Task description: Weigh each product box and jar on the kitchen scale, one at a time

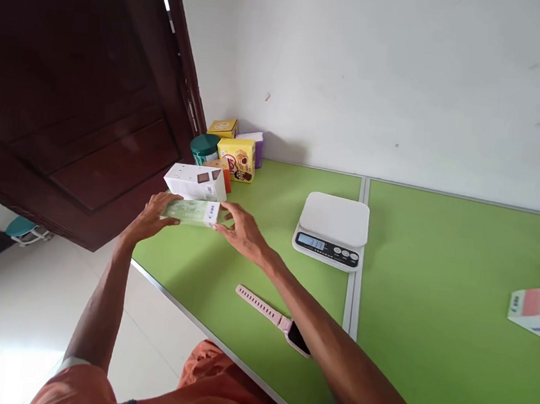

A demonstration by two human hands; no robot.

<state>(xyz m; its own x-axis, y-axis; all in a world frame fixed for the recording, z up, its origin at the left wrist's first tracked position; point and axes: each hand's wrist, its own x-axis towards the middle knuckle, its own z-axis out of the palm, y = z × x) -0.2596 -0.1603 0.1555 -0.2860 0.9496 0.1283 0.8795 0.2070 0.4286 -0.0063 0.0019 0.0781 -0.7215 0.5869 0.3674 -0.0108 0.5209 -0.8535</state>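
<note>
Box (187,210), green-and-white, not yet released: left hand (155,217) and right hand (243,233) fingers clamped on opposite ends. Already grouped just beyond: white carton (188,182), front yellow box (242,157). Contact with carton unclear.

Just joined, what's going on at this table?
A person has a left-hand grip and a right-hand grip on opposite ends of a green-and-white rectangular carton, near a white rectangular box. To the right, a flat white digital scale with its display lit sits on the green tabletop. A pink-strapped, dark-faced watch lies partly behind the right forearm.
</note>
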